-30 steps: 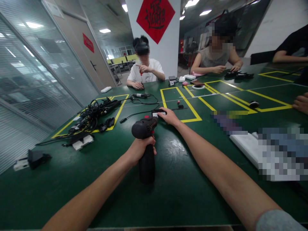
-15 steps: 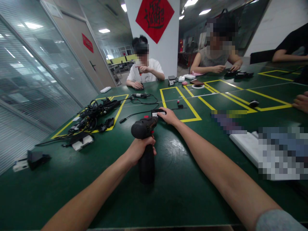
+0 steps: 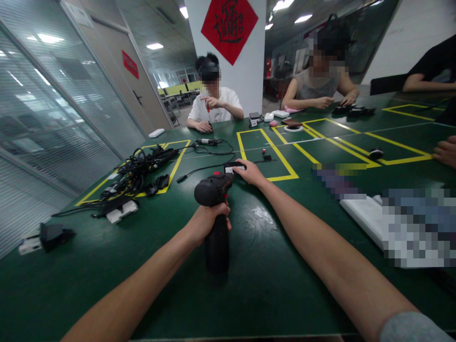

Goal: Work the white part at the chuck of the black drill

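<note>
My left hand [image 3: 208, 223] is wrapped around the grip of a black cordless drill [image 3: 213, 189], which stands upright on the green table mat [image 3: 270, 285]. Its base rests on the mat. My right hand [image 3: 251, 172] reaches forward, its fingertips on a small black device with a white label [image 3: 234, 167] just beyond the drill. I cannot tell whether those fingers grip the device. A thin black cable [image 3: 208, 166] lies behind it on the mat.
A tangle of black cables [image 3: 140, 171] and black-and-white adapters [image 3: 119, 208] lies to the left, within yellow tape outlines [image 3: 267, 147]. A white board [image 3: 359, 218] lies at the right. Co-workers [image 3: 215, 95] sit across the table, and another person's hand [image 3: 445, 151] enters at the right edge.
</note>
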The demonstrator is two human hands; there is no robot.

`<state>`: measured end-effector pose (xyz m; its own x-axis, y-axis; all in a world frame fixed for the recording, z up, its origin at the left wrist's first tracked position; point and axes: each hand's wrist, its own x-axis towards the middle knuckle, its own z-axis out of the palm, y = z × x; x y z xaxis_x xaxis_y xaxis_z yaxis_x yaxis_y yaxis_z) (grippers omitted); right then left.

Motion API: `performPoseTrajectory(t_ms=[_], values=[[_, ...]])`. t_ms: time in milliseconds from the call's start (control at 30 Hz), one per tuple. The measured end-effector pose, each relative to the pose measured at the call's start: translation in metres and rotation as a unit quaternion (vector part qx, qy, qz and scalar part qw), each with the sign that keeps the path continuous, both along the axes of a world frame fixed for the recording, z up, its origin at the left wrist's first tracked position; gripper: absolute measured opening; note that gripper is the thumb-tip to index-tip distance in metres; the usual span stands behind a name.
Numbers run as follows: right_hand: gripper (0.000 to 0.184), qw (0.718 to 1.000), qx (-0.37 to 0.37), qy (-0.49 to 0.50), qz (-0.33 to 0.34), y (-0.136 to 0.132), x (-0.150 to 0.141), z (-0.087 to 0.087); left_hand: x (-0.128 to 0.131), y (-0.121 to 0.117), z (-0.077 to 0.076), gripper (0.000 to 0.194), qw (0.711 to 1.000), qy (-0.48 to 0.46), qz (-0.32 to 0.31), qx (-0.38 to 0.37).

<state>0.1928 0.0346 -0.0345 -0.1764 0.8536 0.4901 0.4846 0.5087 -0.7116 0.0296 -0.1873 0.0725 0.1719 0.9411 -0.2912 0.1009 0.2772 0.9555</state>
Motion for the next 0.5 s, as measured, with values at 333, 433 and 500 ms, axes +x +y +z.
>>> performPoseTrajectory(t_ms=[333, 433, 500], values=[[0.037, 1.0, 0.003, 0.001, 0.005, 0.0003, 0.0, 0.0009, 0.001, -0.0007, 0.0016, 0.014, 1.0, -0.011, 0.005, 0.001], [0.036, 1.0, 0.014, 0.007, 0.012, -0.0004, 0.0, 0.0009, 0.0012, -0.0006, 0.0008, 0.014, 1.0, -0.016, 0.005, 0.009], [0.036, 1.0, 0.014, 0.007, 0.011, -0.001, 0.0, 0.0009, 0.0013, -0.0006, 0.0003, 0.015, 1.0, -0.012, 0.004, 0.003]])
